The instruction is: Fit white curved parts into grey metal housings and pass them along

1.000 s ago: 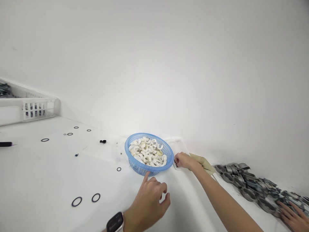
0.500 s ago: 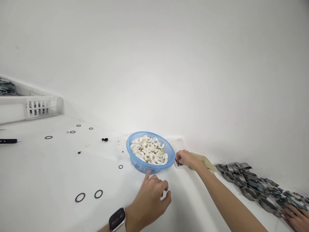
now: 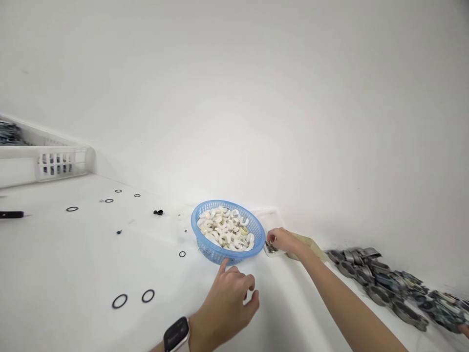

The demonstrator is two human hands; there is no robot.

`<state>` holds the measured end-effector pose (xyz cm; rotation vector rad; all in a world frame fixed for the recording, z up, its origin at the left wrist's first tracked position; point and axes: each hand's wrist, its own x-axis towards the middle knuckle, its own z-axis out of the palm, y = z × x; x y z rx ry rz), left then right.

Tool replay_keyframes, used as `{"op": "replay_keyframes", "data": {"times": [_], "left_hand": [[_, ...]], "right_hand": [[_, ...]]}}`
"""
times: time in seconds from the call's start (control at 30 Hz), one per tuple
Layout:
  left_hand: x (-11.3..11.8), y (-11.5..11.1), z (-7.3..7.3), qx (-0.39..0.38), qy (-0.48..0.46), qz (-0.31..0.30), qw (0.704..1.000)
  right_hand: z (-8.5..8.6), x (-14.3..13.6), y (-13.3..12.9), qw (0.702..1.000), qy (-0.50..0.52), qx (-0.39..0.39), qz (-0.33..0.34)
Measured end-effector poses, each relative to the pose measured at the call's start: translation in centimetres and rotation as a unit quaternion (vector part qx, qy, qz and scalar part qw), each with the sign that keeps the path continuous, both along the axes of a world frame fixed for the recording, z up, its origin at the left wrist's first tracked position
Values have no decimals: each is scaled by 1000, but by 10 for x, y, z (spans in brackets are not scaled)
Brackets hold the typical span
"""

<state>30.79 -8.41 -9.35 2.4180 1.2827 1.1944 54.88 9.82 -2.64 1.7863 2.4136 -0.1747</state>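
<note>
My left hand (image 3: 231,296) rests just in front of a blue plastic basket (image 3: 197,215), index fingertip at its lower wall. The other fingers are loosely curled and the thumb stands apart, with nothing between them. Inside the basket lie many white C-shaped pieces (image 3: 224,239). To its right, my right hand (image 3: 281,239) reaches into a small white tray (image 3: 270,213), fingertips bent down and pinched together. Small metal pieces (image 3: 271,248) lie under those fingers; what the pinch holds is too small to tell. A watch (image 3: 176,334) is on my left wrist.
Black rings (image 3: 119,301) are scattered on the white table at left, with a small black part (image 3: 158,212). A knife-like tool (image 3: 11,214) and a white crate (image 3: 66,164) stand farther left. Grey metal parts (image 3: 377,283) are heaped at right, near another person's fingers (image 3: 463,329).
The other person's hand has drawn back toward the right edge. My right hand has shifted very slightly within the tray; my left hand stays at the basket.
</note>
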Motion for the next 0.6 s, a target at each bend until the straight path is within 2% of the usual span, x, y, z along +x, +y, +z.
{"op": "replay_keyframes", "data": {"times": [0.23, 0.6], "left_hand": [[-1, 1, 0, -17, 5, -3, 1000], [-1, 0, 0, -18, 18, -1, 1000]], "right_hand": [[-4, -3, -7, 1000, 4, -21, 12], [1, 5, -7, 998, 6, -40, 38]]}}
